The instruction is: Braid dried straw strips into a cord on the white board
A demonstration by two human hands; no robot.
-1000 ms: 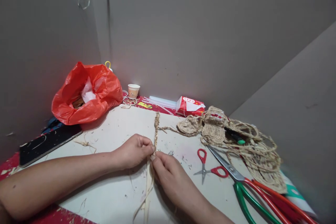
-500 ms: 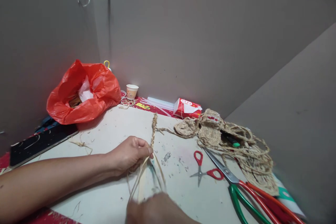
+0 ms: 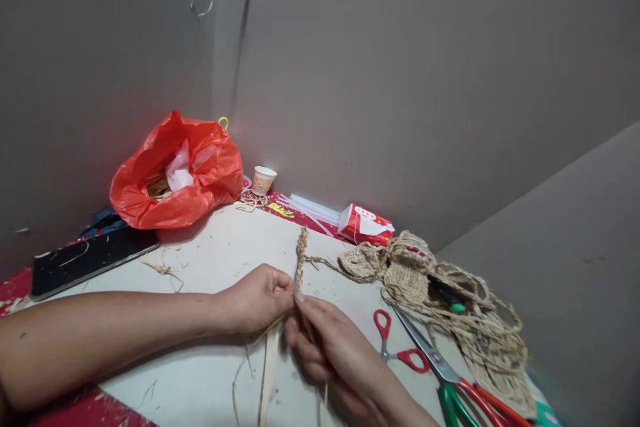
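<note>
A short straw braid [image 3: 301, 260] stands out beyond my hands over the white board [image 3: 210, 247]. My left hand [image 3: 260, 297] is closed, pinching the near end of the braid. Close against it, my right hand [image 3: 333, 340] is also closed at that end, thumb and fingertips on the strands. Loose straw strands [image 3: 269, 373] hang from under both hands toward me. Thin twisted cord [image 3: 323, 260] runs from the braid's far part to woven straw pieces [image 3: 400, 263] on the right.
Small red-handled scissors [image 3: 400, 353] and large shears [image 3: 435, 360] lie to the right. Toward the back are a red plastic bag [image 3: 220, 167], a paper cup [image 3: 263, 181], pale sticks [image 3: 315, 209] and a tissue pack [image 3: 367, 225]. A dark flat tablet-like slab [image 3: 95, 260] lies left. Grey walls enclose the back.
My right hand has come up from the near edge to meet my left hand at the braid. My left hand keeps its pinch. The view has shifted and tilted slightly.
</note>
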